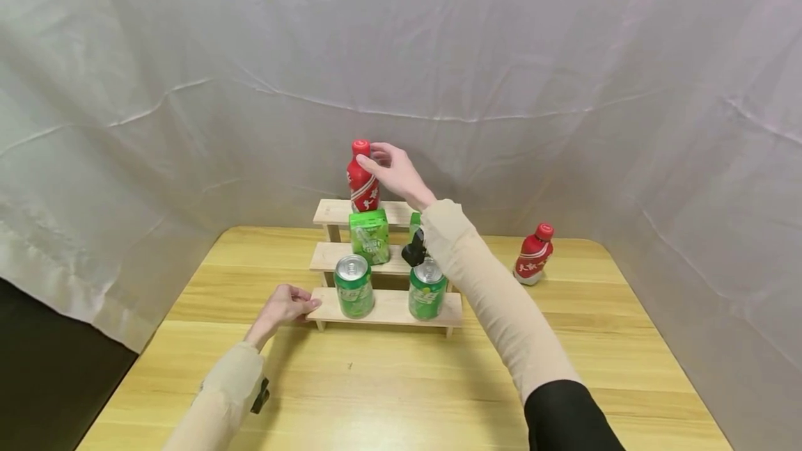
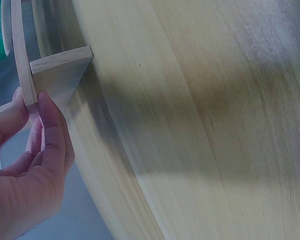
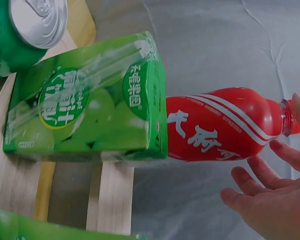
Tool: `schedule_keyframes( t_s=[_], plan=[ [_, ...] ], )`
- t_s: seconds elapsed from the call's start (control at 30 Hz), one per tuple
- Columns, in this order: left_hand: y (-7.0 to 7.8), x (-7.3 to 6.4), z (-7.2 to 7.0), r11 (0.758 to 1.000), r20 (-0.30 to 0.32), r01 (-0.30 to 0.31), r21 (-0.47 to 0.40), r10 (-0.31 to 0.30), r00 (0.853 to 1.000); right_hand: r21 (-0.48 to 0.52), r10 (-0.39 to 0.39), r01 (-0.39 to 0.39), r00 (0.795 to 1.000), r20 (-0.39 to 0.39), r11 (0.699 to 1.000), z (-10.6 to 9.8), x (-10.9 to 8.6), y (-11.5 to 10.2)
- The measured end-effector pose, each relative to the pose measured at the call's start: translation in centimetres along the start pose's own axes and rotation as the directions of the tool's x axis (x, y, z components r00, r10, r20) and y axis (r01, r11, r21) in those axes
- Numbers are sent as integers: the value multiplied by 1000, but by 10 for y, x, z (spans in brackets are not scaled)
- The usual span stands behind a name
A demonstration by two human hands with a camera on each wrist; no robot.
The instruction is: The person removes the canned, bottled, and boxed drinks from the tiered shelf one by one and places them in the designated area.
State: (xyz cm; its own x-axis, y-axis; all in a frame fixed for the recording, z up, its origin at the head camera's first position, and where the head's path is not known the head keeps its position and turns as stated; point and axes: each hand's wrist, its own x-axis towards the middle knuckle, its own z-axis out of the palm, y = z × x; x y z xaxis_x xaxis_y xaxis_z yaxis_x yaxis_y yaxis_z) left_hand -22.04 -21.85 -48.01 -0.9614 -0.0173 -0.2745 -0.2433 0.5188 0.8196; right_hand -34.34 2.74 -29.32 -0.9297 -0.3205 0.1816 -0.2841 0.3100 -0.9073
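Observation:
My left hand (image 1: 289, 305) pinches the left end of the lowest step of a wooden tiered stand (image 1: 391, 306), thumb on one face and fingers on the other in the left wrist view. At the top step, my right hand (image 1: 397, 171) is at the neck of an upright red bottle (image 1: 363, 183). Its thumb overlaps the red cap, and its other fingers are spread beside the bottle's shoulder (image 3: 245, 107). In front of the bottle, a green juice box (image 1: 370, 236) stands on the middle step.
Two green cans, the left can (image 1: 354, 287) and the right can (image 1: 427, 291), stand on the lowest step. A second green box (image 1: 415, 223) is mostly hidden behind my right sleeve. Another red bottle (image 1: 533, 255) stands on the table at right. Grey cloth (image 1: 501, 89) hangs behind.

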Motion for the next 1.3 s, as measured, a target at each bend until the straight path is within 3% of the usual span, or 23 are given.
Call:
schedule_keyframes(
  t_s=[0.3, 0.73, 1.3],
  plan=[
    [0, 3, -1, 999, 39, -20, -48, 22, 999, 12, 8, -8, 1000, 0, 1000, 8, 4, -4],
    [3, 1, 1, 1000, 10, 6, -24, -5, 1000, -69, 6, -9, 999, -49, 998, 12, 3, -11],
    [2, 1, -1, 1000, 4, -2, -10, 2, 1000, 30, -38, 41, 993, -109, 999, -21, -15, -16]
  ],
)
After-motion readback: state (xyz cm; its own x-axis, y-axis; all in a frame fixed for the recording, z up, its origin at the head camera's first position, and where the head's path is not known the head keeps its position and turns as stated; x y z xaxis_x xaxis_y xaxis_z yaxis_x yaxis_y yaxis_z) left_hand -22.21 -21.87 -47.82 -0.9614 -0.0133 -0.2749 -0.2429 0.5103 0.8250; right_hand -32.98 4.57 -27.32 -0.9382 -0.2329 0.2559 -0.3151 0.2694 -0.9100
